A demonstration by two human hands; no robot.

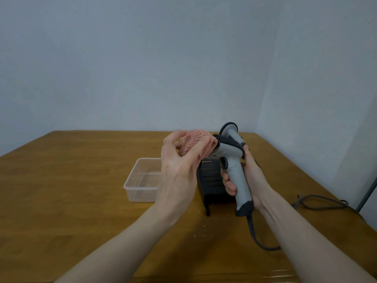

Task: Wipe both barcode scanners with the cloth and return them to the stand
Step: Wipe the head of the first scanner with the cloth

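Note:
My right hand (252, 176) grips the handle of a grey and black barcode scanner (234, 160), held upright above the table. My left hand (179, 164) holds a pink cloth (195, 146) bunched against the front of the scanner's head. Behind the held scanner, the top of a second grey scanner (229, 128) sticks up. The black slotted stand (212, 180) sits on the table right behind my hands, partly hidden by them. The held scanner's dark cable (257, 237) hangs down from the handle.
A clear, empty plastic box (140, 180) stands left of the stand. A loop of dark cable (318, 203) lies at the table's right edge. The wooden table (81, 190) meets a plain wall behind; small crumbs lie near the stand's foot.

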